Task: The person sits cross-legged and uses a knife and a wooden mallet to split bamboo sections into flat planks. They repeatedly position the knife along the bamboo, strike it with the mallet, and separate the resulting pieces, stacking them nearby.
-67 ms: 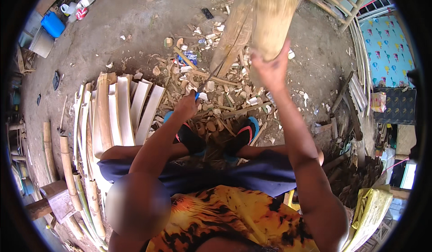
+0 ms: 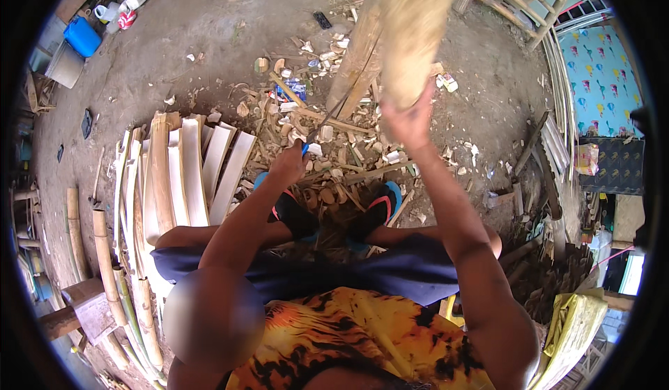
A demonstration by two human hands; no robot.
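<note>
My left hand [image 2: 287, 165] is closed round the blue handle of a long knife [image 2: 332, 113], whose dark blade points up and away to the right, against a wooden block [image 2: 357, 66]. My right hand [image 2: 411, 122] grips the near end of a broad, pale bamboo piece [image 2: 414, 42]. Motion blurs this piece, and its far end runs out of the top of the view. It overlaps the right side of the block; whether the two touch I cannot tell. Bamboo chips [image 2: 362, 143] cover the ground under both hands, around my sandalled feet.
Split bamboo slats [image 2: 185, 174] stand bunched left of my left forearm, with bamboo poles [image 2: 104, 258] farther left. A bamboo-slat frame [image 2: 516, 3] stands at the far right. At the far left are a blue jug [image 2: 82, 37] and a clear bin [image 2: 64, 67]. A yellow sack [image 2: 575, 334] lies near right.
My right hand and the bamboo piece have shifted left and slightly toward me. My left hand and the knife have stayed in place.
</note>
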